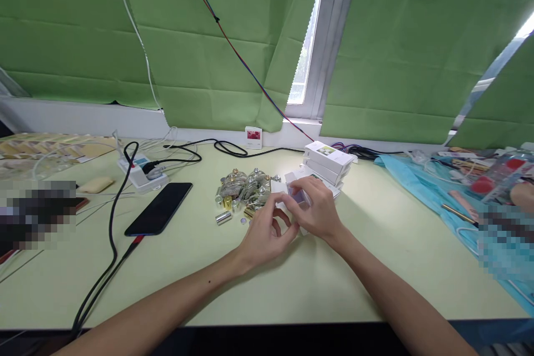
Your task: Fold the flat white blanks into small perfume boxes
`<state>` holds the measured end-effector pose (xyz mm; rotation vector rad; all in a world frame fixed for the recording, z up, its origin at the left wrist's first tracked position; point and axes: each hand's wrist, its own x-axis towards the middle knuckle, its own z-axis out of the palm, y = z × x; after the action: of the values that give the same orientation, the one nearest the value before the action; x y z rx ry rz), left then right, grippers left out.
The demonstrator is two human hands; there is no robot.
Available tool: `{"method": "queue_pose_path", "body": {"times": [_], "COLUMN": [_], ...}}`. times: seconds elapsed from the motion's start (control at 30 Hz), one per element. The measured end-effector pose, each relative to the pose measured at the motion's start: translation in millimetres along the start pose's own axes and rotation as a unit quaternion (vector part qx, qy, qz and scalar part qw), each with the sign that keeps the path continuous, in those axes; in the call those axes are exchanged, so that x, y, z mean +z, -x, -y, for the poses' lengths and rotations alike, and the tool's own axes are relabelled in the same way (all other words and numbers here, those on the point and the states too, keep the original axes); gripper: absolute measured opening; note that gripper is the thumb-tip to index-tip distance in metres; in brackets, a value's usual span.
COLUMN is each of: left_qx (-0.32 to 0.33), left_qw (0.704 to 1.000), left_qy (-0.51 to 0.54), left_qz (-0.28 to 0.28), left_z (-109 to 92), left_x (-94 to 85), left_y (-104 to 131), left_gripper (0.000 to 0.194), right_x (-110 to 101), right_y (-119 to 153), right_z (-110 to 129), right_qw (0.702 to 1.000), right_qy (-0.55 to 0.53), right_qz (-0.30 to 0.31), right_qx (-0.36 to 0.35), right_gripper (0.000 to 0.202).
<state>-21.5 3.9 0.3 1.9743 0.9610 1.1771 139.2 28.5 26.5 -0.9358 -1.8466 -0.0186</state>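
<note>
A small white box with its flap raised is between my two hands in the middle of the table. My left hand is curled against its near left side, fingertips bent inward. My right hand grips the box from the right, with thumb and fingers over its top; the fingers partly hide its inside. Just left of the box lies a heap of small clear glass bottles with gold and silver metal parts. A loose silver cap lies at the front of this heap.
White boxes are stacked behind my right hand. Another white box stands by the wall. To the left are a black phone with a cable and a power strip. Blue sheeting with clutter covers the right side.
</note>
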Motion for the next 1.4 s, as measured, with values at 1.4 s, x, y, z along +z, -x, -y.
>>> {"method": "queue_pose_path", "body": {"times": [1.4], "left_qx": [0.242], "left_qw": [0.942], "left_qy": [-0.182], "left_qz": [0.145], "left_z": [9.8], "left_x": [7.4], "left_y": [9.5], "left_gripper": [0.015], "right_x": [-1.6], "right_y": [-4.4], "right_z": [-13.8], "right_qw": [0.993], "right_qy": [-0.039], "right_qz": [0.015], "right_qx": [0.112], "right_gripper": [0.028]}}
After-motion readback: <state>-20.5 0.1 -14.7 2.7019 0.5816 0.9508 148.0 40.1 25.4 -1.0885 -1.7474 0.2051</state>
